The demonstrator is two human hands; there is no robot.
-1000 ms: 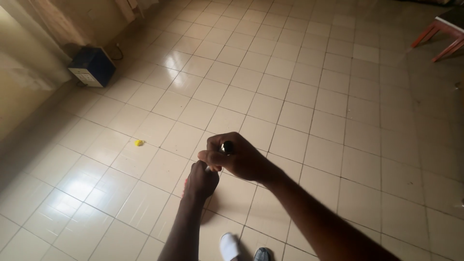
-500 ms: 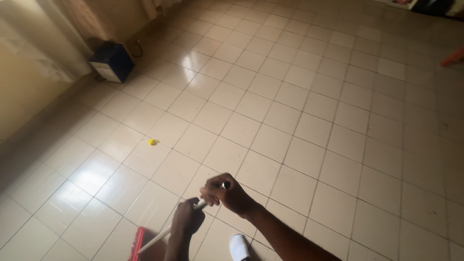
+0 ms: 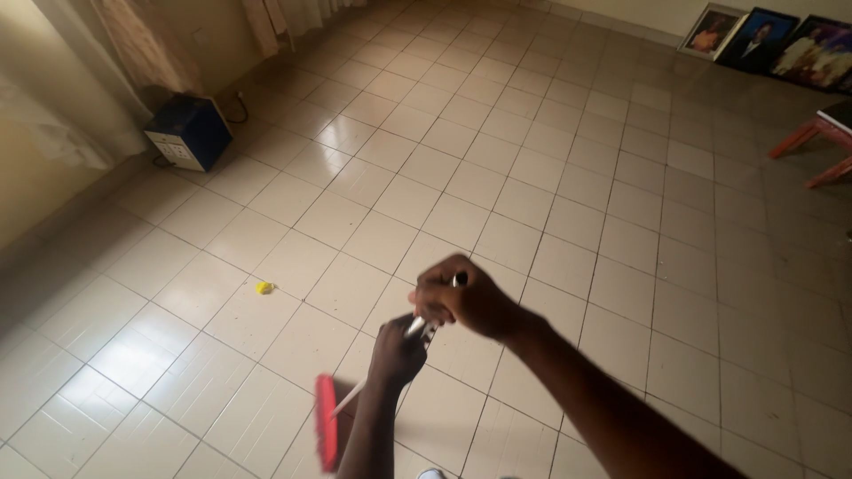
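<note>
Broom head (image 3: 327, 433) now further into view than half a second ago, red, edge-on on the tiled floor (image 3: 550, 177) by the left forearm. Pale handle (image 3: 415, 326) runs up through both fists: left hand (image 3: 397, 353) closed lower, right hand (image 3: 461, 297) closed at top. Yellow scrap (image 3: 264, 287) lies left (blue box (image 3: 189, 133) by wall).

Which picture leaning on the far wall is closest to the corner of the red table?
The rightmost picture, cut off by the frame's edge. It leans just above the red table, while the other two pictures stand further left.
</note>
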